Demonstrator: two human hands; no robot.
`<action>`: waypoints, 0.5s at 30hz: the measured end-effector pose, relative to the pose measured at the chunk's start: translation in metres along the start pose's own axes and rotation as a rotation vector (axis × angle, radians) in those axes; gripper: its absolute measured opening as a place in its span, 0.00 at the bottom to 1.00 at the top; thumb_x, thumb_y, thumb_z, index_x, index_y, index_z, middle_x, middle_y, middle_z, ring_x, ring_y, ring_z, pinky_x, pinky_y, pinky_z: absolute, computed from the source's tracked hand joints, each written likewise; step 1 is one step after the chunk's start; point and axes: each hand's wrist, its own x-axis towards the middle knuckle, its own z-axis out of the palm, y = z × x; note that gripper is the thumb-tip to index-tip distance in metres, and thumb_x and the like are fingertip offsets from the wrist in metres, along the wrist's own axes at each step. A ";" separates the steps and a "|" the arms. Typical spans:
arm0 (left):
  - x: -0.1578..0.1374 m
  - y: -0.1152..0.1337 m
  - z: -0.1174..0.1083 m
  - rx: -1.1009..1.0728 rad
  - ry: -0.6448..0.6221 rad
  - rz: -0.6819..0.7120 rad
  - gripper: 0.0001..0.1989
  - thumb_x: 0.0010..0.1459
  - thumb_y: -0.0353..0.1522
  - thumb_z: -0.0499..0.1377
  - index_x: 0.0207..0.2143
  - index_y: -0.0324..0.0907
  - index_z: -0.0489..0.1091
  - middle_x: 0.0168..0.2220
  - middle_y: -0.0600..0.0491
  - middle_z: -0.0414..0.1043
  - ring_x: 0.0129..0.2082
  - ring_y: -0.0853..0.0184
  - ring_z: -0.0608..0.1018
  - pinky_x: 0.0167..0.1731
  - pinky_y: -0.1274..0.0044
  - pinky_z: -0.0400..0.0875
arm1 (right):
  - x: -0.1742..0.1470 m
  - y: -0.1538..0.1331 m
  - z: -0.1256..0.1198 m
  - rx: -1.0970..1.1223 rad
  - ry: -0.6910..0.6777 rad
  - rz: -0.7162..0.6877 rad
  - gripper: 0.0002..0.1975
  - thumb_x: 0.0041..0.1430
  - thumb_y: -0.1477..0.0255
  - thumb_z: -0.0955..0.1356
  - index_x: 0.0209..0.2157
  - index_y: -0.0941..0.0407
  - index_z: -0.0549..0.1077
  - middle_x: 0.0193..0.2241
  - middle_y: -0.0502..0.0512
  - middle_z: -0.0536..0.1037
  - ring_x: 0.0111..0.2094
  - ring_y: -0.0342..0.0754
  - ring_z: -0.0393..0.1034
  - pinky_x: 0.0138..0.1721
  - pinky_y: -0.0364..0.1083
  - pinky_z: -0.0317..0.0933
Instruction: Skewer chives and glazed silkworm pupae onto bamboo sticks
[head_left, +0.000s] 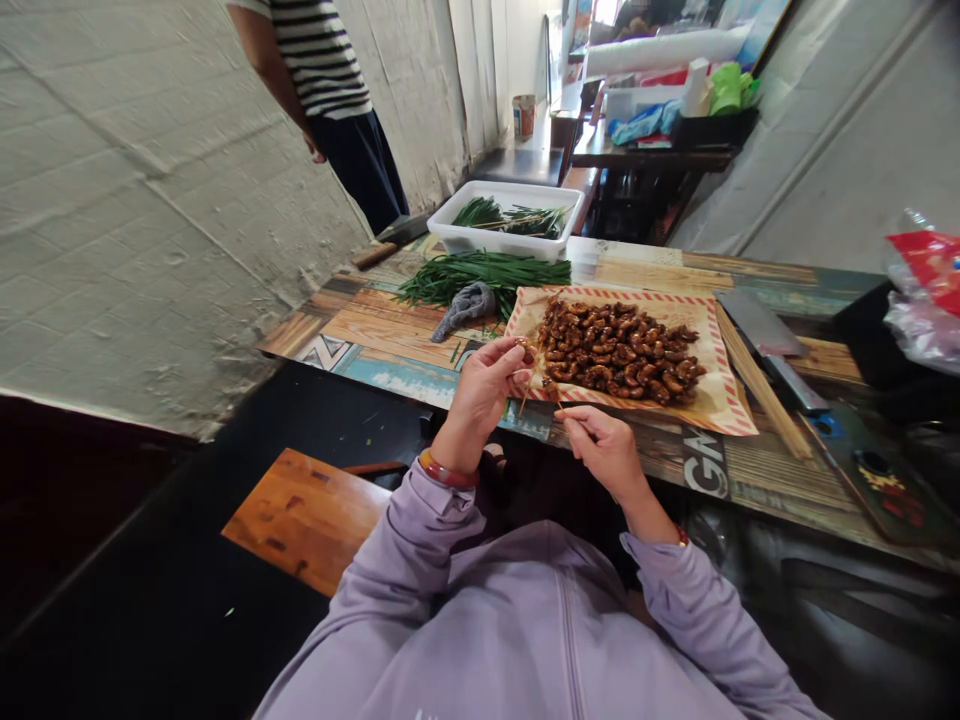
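Note:
My left hand [486, 385] is closed in a pinch at the table's near edge, with a small glossy brown piece [528, 350] at its fingertips. A thin stick hangs just below those fingers; whether they hold it too is unclear. My right hand [604, 448] grips a thin wooden skewer [560, 404], whose upper end carries brown food [551, 388]. Right behind both hands, a heap of glossy brown curled pieces [619, 350] lies on a paper sheet with a red-striped border [724, 395]. I cannot tell what kind of food they are.
Green chives [480, 272] and a grey cloth [465, 308] lie left of the paper. Behind them stands a white tub [506, 243] of greens. Wooden skewers [765, 385], a cleaver [772, 335] and a phone [874, 470] are on the right. A person [322, 90] stands at the left wall.

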 end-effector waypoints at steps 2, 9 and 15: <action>0.001 0.001 0.001 0.024 0.010 0.006 0.16 0.43 0.32 0.73 0.34 0.38 0.74 0.29 0.56 0.76 0.27 0.75 0.76 0.26 0.83 0.69 | 0.000 -0.001 0.000 -0.004 0.002 -0.002 0.13 0.63 0.66 0.65 0.39 0.58 0.79 0.16 0.45 0.69 0.16 0.40 0.63 0.21 0.40 0.57; 0.014 0.006 -0.009 0.044 0.073 0.000 0.15 0.45 0.33 0.72 0.33 0.39 0.72 0.27 0.54 0.77 0.24 0.74 0.77 0.27 0.81 0.70 | -0.001 -0.005 -0.002 -0.044 -0.002 -0.038 0.14 0.62 0.66 0.65 0.39 0.57 0.80 0.16 0.46 0.71 0.17 0.41 0.65 0.22 0.41 0.60; 0.017 0.010 -0.015 0.044 0.096 0.016 0.15 0.45 0.32 0.72 0.33 0.39 0.71 0.27 0.54 0.78 0.25 0.72 0.79 0.30 0.80 0.73 | 0.000 -0.005 -0.003 -0.052 -0.007 -0.047 0.14 0.61 0.65 0.65 0.38 0.57 0.80 0.16 0.48 0.71 0.19 0.43 0.67 0.21 0.41 0.59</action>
